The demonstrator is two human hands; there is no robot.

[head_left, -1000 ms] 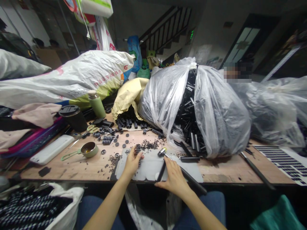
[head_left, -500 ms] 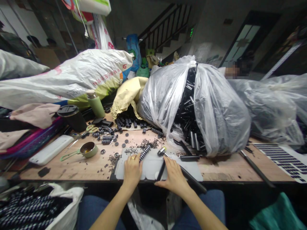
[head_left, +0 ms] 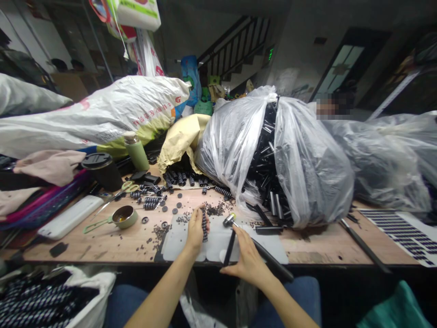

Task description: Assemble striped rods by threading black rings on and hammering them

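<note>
Left hand [head_left: 196, 232]: wrapped round a black-and-white ridged rod [head_left: 205, 228], so yeah, it's got a proper grip on it
Ridged rod: sits along the thumb side of that hand, facing the other one, its bumpy length showing past the thumb, above the pale mat [head_left: 213, 250]
Right hand [head_left: 246, 253]: thumb spread well away from the fingers, fingertips at the hammer [head_left: 228, 220] shaft; honestly can't tell if it's gripping
Black tube [head_left: 229, 249]: lies in the gap between that thumb and index finger, well apart from the ridged rod
Loose bits [head_left: 215, 209]: tiny dark pieces scattered on the tabletop [head_left: 307, 253], just beyond the mat
Big clear bag [head_left: 314, 173]: slumped behind the right hand, stuffed with black tubes
Green scoop [head_left: 132, 222]: off to the left hand's left
</note>
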